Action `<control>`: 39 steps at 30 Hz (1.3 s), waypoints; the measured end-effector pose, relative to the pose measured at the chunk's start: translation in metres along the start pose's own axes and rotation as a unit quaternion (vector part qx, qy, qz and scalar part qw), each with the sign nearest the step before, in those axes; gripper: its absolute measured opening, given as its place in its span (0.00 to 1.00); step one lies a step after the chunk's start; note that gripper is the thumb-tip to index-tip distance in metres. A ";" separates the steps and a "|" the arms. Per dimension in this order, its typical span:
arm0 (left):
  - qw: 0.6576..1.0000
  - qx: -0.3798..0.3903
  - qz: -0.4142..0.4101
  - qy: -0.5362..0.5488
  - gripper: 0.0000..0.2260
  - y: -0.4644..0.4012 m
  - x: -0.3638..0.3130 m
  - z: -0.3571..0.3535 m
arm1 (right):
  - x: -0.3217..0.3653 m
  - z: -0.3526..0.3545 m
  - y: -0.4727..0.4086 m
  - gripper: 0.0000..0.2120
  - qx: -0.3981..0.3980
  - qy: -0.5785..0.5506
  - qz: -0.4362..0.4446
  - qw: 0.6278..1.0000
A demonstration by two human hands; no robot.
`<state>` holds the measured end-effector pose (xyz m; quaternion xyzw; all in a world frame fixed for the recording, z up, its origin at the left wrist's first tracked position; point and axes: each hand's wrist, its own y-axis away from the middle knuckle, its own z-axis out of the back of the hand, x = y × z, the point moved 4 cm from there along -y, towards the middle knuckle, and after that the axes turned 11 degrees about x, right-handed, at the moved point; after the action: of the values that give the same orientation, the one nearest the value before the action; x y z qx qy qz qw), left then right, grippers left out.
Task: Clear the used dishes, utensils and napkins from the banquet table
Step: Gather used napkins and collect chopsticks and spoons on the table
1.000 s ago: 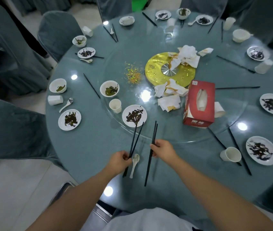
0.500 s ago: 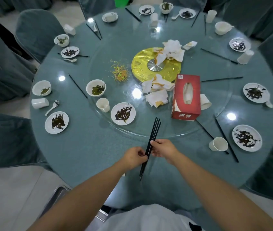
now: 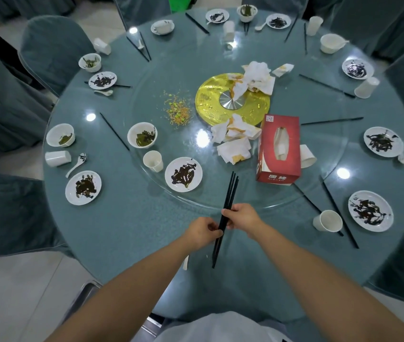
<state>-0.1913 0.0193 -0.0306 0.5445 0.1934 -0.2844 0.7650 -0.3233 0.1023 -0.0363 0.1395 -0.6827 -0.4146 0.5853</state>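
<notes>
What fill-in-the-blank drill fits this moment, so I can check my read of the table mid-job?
1. Both hands, left hand and right hand, grip a bundle of black ____.
2. The red cardboard tissue box lies on the glass ____.
3. The crumpled white napkins partly cover the ____ round disc.
4. The white paper cup at the far left lies on its ____.

Missing: chopsticks; turntable; gold; side

Both forearms are bare from the lower frame edge up to the wrists, with no sleeves, watch, bracelet or rings showing. The left hand [image 3: 204, 232] and right hand [image 3: 242, 217] wear no gloves. At the bottom centre, a white garment [image 3: 220, 328] covers the torso.
</notes>
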 end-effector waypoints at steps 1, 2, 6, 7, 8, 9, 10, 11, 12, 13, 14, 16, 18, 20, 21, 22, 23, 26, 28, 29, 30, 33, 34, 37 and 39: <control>1.000 -0.004 -0.002 0.010 0.09 -0.002 -0.001 0.004 | 0.007 0.003 -0.005 0.09 -0.007 0.037 0.002 0.999; 1.000 -0.011 -0.005 0.013 0.09 -0.004 -0.001 0.008 | 0.015 0.006 -0.010 0.11 -0.014 0.078 0.003 0.997; 0.999 -0.047 0.001 -0.019 0.09 -0.016 0.001 0.032 | 0.048 0.016 -0.033 0.15 -0.020 0.241 -0.006 0.970; 0.998 -0.053 0.005 -0.029 0.09 -0.020 0.004 0.037 | 0.057 0.018 -0.039 0.16 -0.020 0.286 -0.013 0.958; 0.998 -0.058 0.007 -0.036 0.08 -0.022 0.006 0.043 | 0.065 0.020 -0.045 0.15 -0.018 0.322 -0.021 0.946; 0.997 -0.060 0.009 -0.041 0.08 -0.025 0.010 0.048 | 0.073 0.020 -0.052 0.14 -0.014 0.349 -0.030 0.937; 0.997 -0.062 0.010 -0.047 0.08 -0.027 0.013 0.052 | 0.079 0.020 -0.058 0.13 -0.009 0.370 -0.037 0.928; 0.996 -0.064 0.009 -0.055 0.08 -0.029 0.016 0.055 | 0.085 0.019 -0.066 0.12 -0.006 0.385 -0.044 0.922; 0.996 -0.066 0.006 -0.060 0.07 -0.031 0.019 0.058 | 0.090 0.018 -0.073 0.12 -0.005 0.396 -0.050 0.917; 0.996 -0.068 0.004 -0.062 0.06 -0.032 0.022 0.060 | 0.094 0.016 -0.080 0.12 -0.003 0.406 -0.056 0.912; 0.996 -0.067 0.002 -0.063 0.06 -0.033 0.025 0.062 | 0.098 0.013 -0.088 0.14 -0.003 0.415 -0.060 0.908; 0.995 -0.063 -0.005 -0.078 0.06 -0.036 0.030 0.064 | 0.104 0.009 -0.100 0.15 -0.013 0.429 -0.067 0.901; 0.994 -0.054 -0.016 -0.089 0.08 -0.039 0.033 0.065 | 0.108 0.005 -0.111 0.14 -0.031 0.442 -0.072 0.894; 0.995 -0.046 -0.020 -0.088 0.08 -0.042 0.038 0.066 | 0.108 0.003 -0.122 0.12 -0.046 0.451 -0.070 0.889; 0.995 -0.044 -0.022 -0.089 0.09 -0.044 0.039 0.067 | 0.106 0.003 -0.127 0.12 -0.052 0.450 -0.068 0.889; 0.995 -0.043 -0.023 -0.092 0.10 -0.046 0.041 0.068 | 0.105 0.003 -0.131 0.13 -0.058 0.448 -0.066 0.890; 0.994 -0.042 -0.027 -0.097 0.10 -0.048 0.042 0.068 | 0.103 0.003 -0.134 0.14 -0.062 0.446 -0.063 0.891; 0.991 -0.051 -0.046 -0.114 0.07 -0.052 0.040 0.069 | 0.101 0.004 -0.142 0.14 -0.076 0.457 -0.044 0.885; 0.990 -0.064 -0.055 -0.112 0.07 -0.055 0.034 0.071 | 0.101 0.006 -0.145 0.14 -0.086 0.457 -0.031 0.885; 0.990 -0.070 -0.058 -0.110 0.06 -0.057 0.031 0.072 | 0.102 0.007 -0.146 0.15 -0.089 0.455 -0.025 0.886; 0.989 -0.075 -0.062 -0.108 0.07 -0.059 0.027 0.073 | 0.102 0.009 -0.146 0.16 -0.091 0.455 -0.019 0.886; 0.988 -0.077 -0.068 -0.112 0.07 -0.065 0.012 0.073 | 0.103 0.013 -0.144 0.17 -0.094 0.465 0.006 0.880; 0.988 -0.074 -0.068 -0.117 0.07 -0.067 0.007 0.072 | 0.103 0.016 -0.143 0.17 -0.097 0.467 0.015 0.879; 0.985 -0.064 -0.071 -0.144 0.06 -0.073 -0.008 0.067 | 0.107 0.025 -0.137 0.16 -0.115 0.466 0.038 0.877; 0.982 -0.057 -0.084 -0.157 0.09 -0.077 -0.016 0.061 | 0.112 0.033 -0.135 0.15 -0.132 0.478 0.060 0.866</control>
<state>-0.2541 -0.0532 -0.0561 0.4302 0.1316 -0.4181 0.7892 -0.4244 -0.0436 -0.0572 0.2007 -0.2650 -0.3477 0.8767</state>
